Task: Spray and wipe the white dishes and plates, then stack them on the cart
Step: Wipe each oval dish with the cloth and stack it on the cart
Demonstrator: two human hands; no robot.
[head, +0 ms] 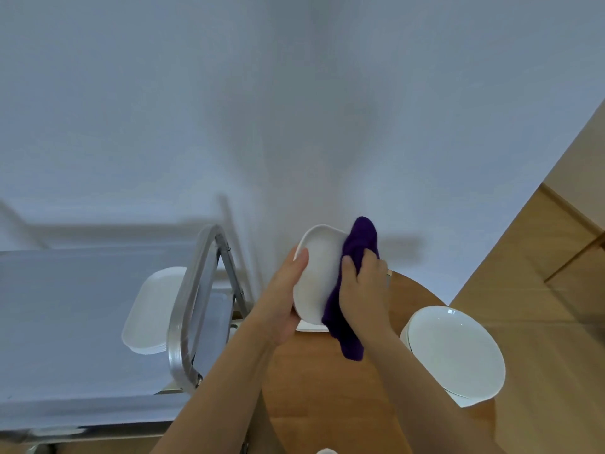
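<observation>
I log mid-wipe: left hand (288, 290) grips the white oblong ceramic dish (316, 273) above the round wooden bench (327, 388); right hand (363, 283) clenches a purple cloth (343, 322) on it. Left of dish, stacked dishes (150, 309) on the steel cart (65, 322); right, round white plates (455, 352) apparently unwiped.

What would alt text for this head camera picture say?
A person's left hand holds a white dish upright over a round wooden table while the right hand wipes it with a purple cloth. White plates wait nearby.
</observation>
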